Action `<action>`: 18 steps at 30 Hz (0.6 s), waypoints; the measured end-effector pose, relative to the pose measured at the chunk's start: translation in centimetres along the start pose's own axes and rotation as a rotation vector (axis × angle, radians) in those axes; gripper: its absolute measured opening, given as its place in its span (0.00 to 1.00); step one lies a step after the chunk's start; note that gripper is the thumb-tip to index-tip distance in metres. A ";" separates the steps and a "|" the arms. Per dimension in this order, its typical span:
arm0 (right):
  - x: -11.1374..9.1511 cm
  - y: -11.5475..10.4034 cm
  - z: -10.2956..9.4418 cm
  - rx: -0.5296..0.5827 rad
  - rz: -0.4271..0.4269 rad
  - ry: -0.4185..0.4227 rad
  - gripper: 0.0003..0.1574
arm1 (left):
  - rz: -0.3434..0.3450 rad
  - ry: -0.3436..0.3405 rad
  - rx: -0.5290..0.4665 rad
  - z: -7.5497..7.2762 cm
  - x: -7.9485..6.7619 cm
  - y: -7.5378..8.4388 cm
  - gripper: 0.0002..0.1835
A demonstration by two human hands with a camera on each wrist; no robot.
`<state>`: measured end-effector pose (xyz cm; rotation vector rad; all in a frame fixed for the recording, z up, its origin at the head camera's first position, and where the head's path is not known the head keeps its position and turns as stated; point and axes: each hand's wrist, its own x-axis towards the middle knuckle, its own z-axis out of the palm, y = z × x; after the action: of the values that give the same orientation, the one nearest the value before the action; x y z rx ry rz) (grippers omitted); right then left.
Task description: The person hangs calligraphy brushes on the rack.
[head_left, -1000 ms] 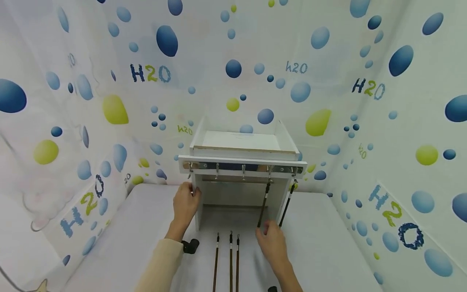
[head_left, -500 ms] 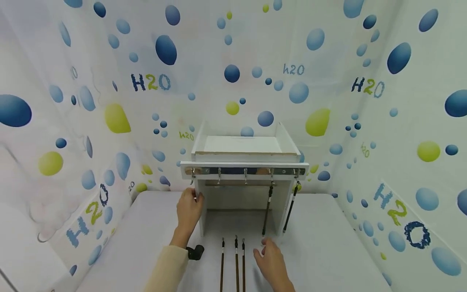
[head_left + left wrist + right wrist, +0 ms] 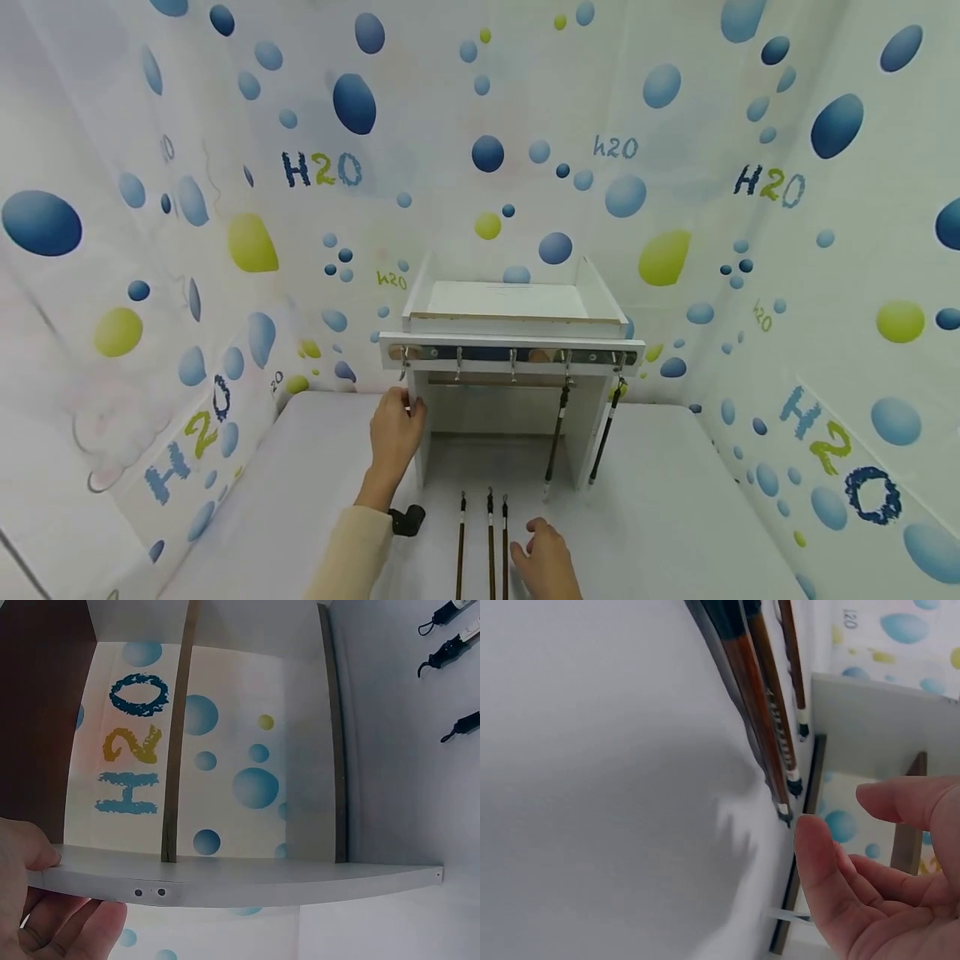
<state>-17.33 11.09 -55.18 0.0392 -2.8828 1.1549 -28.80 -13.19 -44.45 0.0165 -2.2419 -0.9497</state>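
My left hand (image 3: 393, 433) grips the left side panel of a white shelf rack (image 3: 517, 328); in the left wrist view the thumb lies on one face of the panel (image 3: 247, 881) and the fingers on the other. Two calligraphy brushes, one inner (image 3: 557, 433) and one outer (image 3: 605, 435), hang by their loops from the two rightmost hooks. Three more brushes (image 3: 491, 542) lie side by side on the table, loop ends toward the rack. My right hand (image 3: 547, 562) hovers right of them, thumb and fingers apart, holding nothing. In the right wrist view its fingertips appear close to the brushes (image 3: 761, 697).
A metal hook rail (image 3: 487, 354) runs along the rack's front edge, its three left hooks bare. The rack stands on a white table (image 3: 660, 500). Behind and beside it hangs a white curtain (image 3: 420, 108) with blue and green dots.
My right hand has let go near the lower end of the inner hanging brush and drawn back toward me, down beside the lying brushes. My left hand keeps its grip on the side panel.
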 end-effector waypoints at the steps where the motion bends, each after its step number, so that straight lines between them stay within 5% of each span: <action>1: 0.0 0.0 0.1 0.000 0.000 -0.006 0.23 | 0.002 0.005 0.005 0.0 0.0 0.0 0.09; 8: -0.2 0.3 0.8 0.028 0.033 -0.059 0.24 | -0.007 -0.016 0.007 0.0 0.4 0.2 0.09; 18: -0.7 0.5 2.4 -0.038 -0.019 -0.032 0.22 | -0.037 -0.035 0.000 -0.4 0.3 0.3 0.10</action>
<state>-16.68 9.80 -57.34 0.0847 -2.9245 1.1059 -28.73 -13.33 -43.91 0.0421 -2.2804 -0.9771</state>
